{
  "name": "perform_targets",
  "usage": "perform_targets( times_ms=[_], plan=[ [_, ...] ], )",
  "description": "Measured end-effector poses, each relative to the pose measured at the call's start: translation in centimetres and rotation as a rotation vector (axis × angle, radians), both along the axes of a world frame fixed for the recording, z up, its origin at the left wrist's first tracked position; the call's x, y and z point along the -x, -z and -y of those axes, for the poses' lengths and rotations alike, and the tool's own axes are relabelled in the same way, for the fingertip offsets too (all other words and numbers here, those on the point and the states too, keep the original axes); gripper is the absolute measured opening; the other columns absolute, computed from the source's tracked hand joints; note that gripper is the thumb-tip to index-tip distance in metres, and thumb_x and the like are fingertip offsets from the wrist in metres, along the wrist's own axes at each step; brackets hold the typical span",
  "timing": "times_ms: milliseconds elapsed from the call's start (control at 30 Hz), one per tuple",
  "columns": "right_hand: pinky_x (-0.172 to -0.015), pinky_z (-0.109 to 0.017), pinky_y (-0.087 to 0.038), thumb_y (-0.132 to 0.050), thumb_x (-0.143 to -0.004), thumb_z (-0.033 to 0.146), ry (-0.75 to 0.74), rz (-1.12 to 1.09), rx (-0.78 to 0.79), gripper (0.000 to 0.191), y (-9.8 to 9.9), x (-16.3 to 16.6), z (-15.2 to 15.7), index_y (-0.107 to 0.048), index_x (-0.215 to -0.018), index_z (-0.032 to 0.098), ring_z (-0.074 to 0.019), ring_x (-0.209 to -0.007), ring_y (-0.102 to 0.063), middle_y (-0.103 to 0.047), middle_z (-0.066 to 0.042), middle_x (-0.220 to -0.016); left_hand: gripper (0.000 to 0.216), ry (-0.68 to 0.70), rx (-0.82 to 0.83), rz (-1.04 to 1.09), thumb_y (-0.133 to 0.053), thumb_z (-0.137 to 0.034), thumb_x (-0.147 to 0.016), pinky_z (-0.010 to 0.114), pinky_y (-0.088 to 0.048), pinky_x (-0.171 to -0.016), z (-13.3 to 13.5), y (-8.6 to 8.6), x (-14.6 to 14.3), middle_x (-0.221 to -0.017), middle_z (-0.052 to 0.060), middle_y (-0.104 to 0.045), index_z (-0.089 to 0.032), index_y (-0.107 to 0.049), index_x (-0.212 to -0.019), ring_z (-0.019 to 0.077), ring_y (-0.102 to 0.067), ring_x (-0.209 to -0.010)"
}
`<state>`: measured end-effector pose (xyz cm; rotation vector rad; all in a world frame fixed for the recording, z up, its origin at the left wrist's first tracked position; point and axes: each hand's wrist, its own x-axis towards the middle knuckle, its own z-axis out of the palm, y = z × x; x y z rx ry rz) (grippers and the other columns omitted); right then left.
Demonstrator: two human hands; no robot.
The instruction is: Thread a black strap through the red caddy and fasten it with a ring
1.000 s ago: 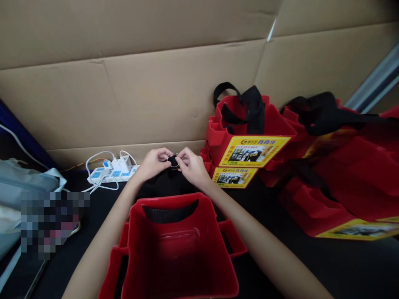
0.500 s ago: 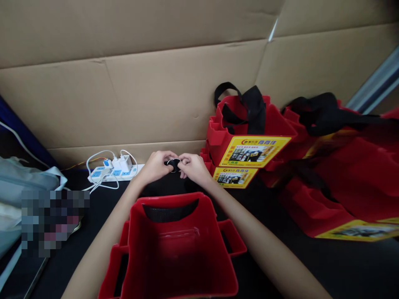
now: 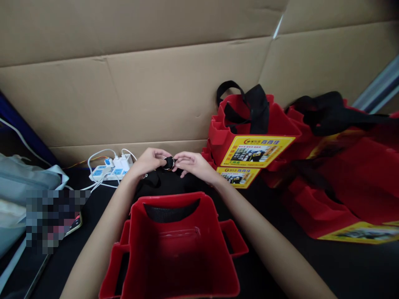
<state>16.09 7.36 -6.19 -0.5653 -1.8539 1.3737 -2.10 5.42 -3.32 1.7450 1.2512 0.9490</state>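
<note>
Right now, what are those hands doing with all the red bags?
A person is working at a dark table walled by cardboard. Both hands meet just past an open red bag: the left hand and right hand pinch a black strap with a small metal ring on it. More red bags with yellow labels sit to the right, some with black handles. A white power strip lies to the left.
</note>
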Motion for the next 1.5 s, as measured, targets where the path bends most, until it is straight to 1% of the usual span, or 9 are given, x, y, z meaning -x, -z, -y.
perform_targets(
  times_ms=[100,267,400,533,733,933,1100,1267,1500],
  plan=[
    [-0.055,-0.023,-0.047,-0.053,-0.076,0.029,0.110,0.063,-0.206,0.019,-0.2,0.0,0.0,-0.053,-0.088,0.013,-0.0137,-0.075,-0.057,-0.055,-0.006,-0.083,0.025,0.053,0.041,0.021,-0.048,-0.005,-0.060,0.018,-0.041,-0.056,0.5,-0.5,0.0,-0.071,0.004,-0.063,-0.010,-0.062,-0.080,0.0081,-0.054,-0.060],
    [-0.089,-0.031,-0.040,-0.046,-0.082,0.026,0.211,-0.053,-0.589,0.010,-1.7,-0.4,1.2,-0.049,-0.084,0.017,-0.0148,-0.104,-0.048,-0.050,-0.008,-0.108,0.027,0.177,0.035,0.061,-0.048,-0.006,-0.060,0.014,-0.035,-0.048,0.8,-1.1,0.8,-0.067,-0.001,-0.060,-0.014,-0.056,-0.084,0.0055,-0.050,-0.054],
    [-0.083,-0.031,-0.043,-0.037,-0.086,0.037,0.362,-0.192,-0.472,0.019,-2.2,-0.4,1.6,-0.035,-0.093,0.020,-0.0142,-0.094,-0.055,-0.053,-0.006,-0.094,0.012,0.171,-0.014,0.142,-0.049,-0.005,-0.058,0.012,-0.030,-0.046,0.6,-1.0,1.7,-0.053,-0.006,-0.050,-0.013,-0.047,-0.067,0.0029,-0.043,-0.047],
    [-0.064,-0.026,-0.046,-0.036,-0.084,0.045,0.556,-0.211,-0.429,0.028,-2.6,-0.5,1.5,-0.035,-0.098,0.021,-0.0137,-0.078,-0.056,-0.050,-0.005,-0.085,0.010,0.149,-0.072,-0.015,-0.047,-0.009,-0.062,0.015,-0.033,-0.050,0.4,-0.8,1.8,-0.056,-0.002,-0.054,-0.012,-0.056,-0.066,0.0056,-0.047,-0.052],
    [-0.053,-0.020,-0.038,-0.051,-0.077,0.037,0.267,0.034,-0.327,0.027,-2.2,0.0,1.6,-0.046,-0.095,0.016,-0.0082,-0.057,-0.047,-0.048,0.001,-0.065,0.030,0.201,-0.134,-0.249,-0.043,-0.009,-0.064,0.017,-0.036,-0.049,0.8,-0.9,0.4,-0.066,0.001,-0.062,-0.012,-0.066,-0.083,0.0084,-0.051,-0.055],
    [-0.072,-0.027,-0.042,-0.059,-0.070,0.034,0.227,0.163,-0.365,0.022,-0.1,0.4,0.2,-0.053,-0.077,0.014,-0.0117,-0.078,-0.052,-0.051,-0.003,-0.084,0.038,0.286,-0.152,-0.130,-0.044,-0.003,-0.062,0.024,-0.045,-0.077,1.2,-0.8,-0.4,-0.089,0.004,-0.065,-0.012,-0.062,-0.094,0.0135,-0.059,-0.085],
    [-0.070,-0.027,-0.045,-0.057,-0.074,0.031,-0.005,0.124,-0.084,0.029,0.0,0.1,0.3,-0.042,-0.094,0.015,-0.0118,-0.078,-0.057,-0.058,-0.003,-0.085,0.043,0.271,-0.136,-0.099,-0.047,-0.003,-0.063,0.026,-0.046,-0.078,1.5,-0.9,-0.4,-0.091,0.007,-0.064,-0.011,-0.057,-0.104,0.0136,-0.060,-0.082],
    [-0.083,-0.031,-0.043,-0.055,-0.075,0.030,-0.168,0.167,0.038,0.038,-0.9,-0.4,0.9,-0.051,-0.107,0.011,-0.0145,-0.088,-0.058,-0.062,-0.007,-0.094,0.037,0.226,-0.201,-0.146,-0.054,-0.012,-0.068,0.024,-0.048,-0.068,1.7,-1.1,-0.5,-0.099,0.008,-0.059,-0.011,-0.056,-0.104,0.0140,-0.060,-0.078],
    [-0.071,-0.025,-0.044,-0.054,-0.075,0.029,0.035,0.157,-0.066,0.023,-0.3,-0.4,-0.2,-0.061,-0.084,0.010,-0.0119,-0.074,-0.058,-0.063,-0.006,-0.082,0.021,-0.060,-0.519,-0.267,-0.060,-0.022,-0.069,0.023,-0.045,-0.067,2.3,-2.4,0.4,-0.084,0.005,-0.063,-0.015,-0.064,-0.088,0.0129,-0.057,-0.076]
  ],
)
